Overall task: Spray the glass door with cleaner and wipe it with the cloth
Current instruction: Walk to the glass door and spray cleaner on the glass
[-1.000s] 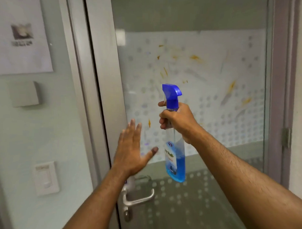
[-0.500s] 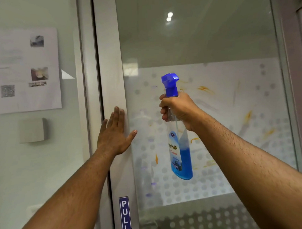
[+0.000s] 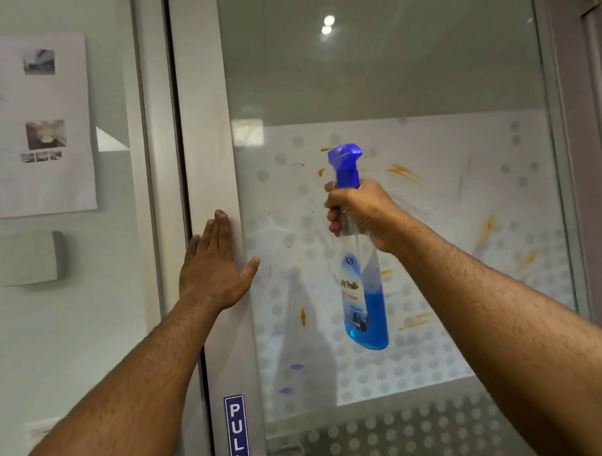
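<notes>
Our right hand (image 3: 360,213) clamps its fingers on the upright bottle (image 3: 363,294), nozzle facing the stained glass (image 3: 428,196) ahead; left hand (image 3: 212,268) lies flat, fingers apart, on the frame (image 3: 214,128).

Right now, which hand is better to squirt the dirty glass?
The right hand. Its grip is already shut on the clear spray bottle of blue cleaner, raised before the orange-smeared frosted glass door. The left hand is empty, flat on the grey door frame.

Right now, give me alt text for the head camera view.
A right hand aims a blue spray bottle at a smeared glass door, while the left hand lies flat on the door frame above a PULL sign.
</notes>
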Demonstrator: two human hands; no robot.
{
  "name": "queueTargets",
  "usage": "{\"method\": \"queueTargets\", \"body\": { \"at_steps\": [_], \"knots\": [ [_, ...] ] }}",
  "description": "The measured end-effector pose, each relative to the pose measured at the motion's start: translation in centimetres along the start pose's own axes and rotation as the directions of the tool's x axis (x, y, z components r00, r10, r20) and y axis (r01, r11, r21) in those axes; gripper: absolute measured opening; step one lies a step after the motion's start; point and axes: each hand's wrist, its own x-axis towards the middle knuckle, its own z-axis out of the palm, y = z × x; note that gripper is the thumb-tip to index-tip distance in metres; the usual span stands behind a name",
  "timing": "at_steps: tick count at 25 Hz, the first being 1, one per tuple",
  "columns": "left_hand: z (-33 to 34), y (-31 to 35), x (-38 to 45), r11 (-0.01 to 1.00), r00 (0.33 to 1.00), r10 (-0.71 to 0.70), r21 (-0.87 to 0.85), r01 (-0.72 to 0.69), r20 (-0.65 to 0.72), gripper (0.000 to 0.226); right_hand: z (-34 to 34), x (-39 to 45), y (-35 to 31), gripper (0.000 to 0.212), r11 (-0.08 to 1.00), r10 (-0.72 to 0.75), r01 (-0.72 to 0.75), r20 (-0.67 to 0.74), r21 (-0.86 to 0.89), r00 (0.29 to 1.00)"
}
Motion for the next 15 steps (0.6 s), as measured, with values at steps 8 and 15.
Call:
{"method": "queueTargets", "body": {
  "at_steps": [8, 15],
  "knots": [
    [0.2, 3.0, -0.3, 0.985, 0.992, -0.124, -0.125, 0.121, -0.012, 0.092, -11.0, 1.8, -1.3, 0.022, 0.990, -0.086, 0.066, -0.162, -0.125, 0.983],
    [0.6, 3.2, -0.2, 0.981, 0.989, -0.149, -0.127, 0.146, -0.016, 0.097, -19.9, 2.3, -0.1, 0.013, 0.980, -0.060, -0.014, -0.363, -0.199, 0.930]
  ]
}}
